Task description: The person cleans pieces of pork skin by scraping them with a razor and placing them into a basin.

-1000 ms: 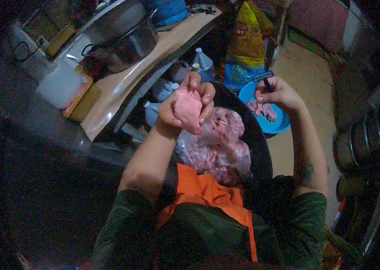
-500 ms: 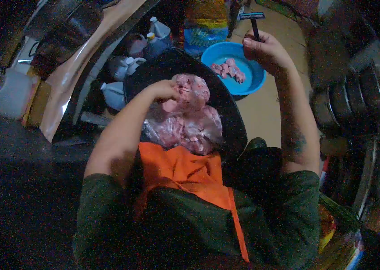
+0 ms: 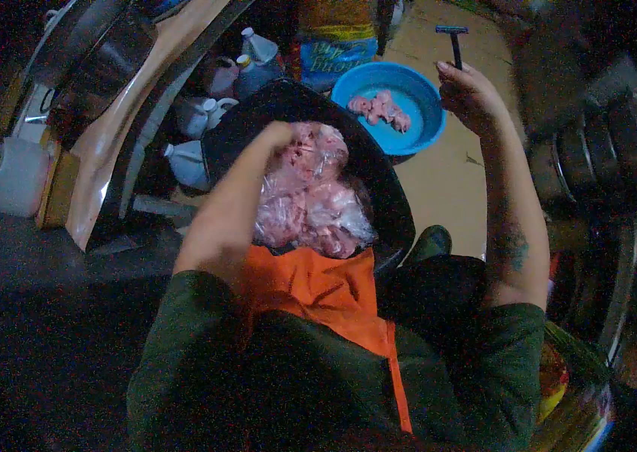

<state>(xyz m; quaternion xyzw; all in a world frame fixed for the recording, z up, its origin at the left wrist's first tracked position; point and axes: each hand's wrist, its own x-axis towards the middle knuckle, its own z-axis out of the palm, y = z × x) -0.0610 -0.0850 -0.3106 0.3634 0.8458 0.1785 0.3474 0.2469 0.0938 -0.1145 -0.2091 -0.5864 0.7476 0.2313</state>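
Note:
My right hand (image 3: 471, 92) is raised to the right of the blue basin, closed around the handle of a black disposable razor (image 3: 453, 42) with its head upward. My left hand (image 3: 281, 135) is curled against the upper left of a heap of pink raw meat (image 3: 315, 151); its fingers are partly hidden and blurred. Clear plastic bags (image 3: 337, 211) wrap the lower part of the heap. The meat lies in a black tub (image 3: 390, 184) before my orange apron (image 3: 318, 282).
A blue basin (image 3: 431, 135) on the tan floor (image 3: 439, 188) holds several pieces of meat (image 3: 382, 109). Jugs (image 3: 189, 162) line the tub's left side, near a printed sack (image 3: 337, 53). Stacked round metal pans (image 3: 590, 162) stand at the right.
My right hand has shifted rightward and slightly down with the razor. My left hand has moved a little left and up along the meat. The whole view has shifted slightly.

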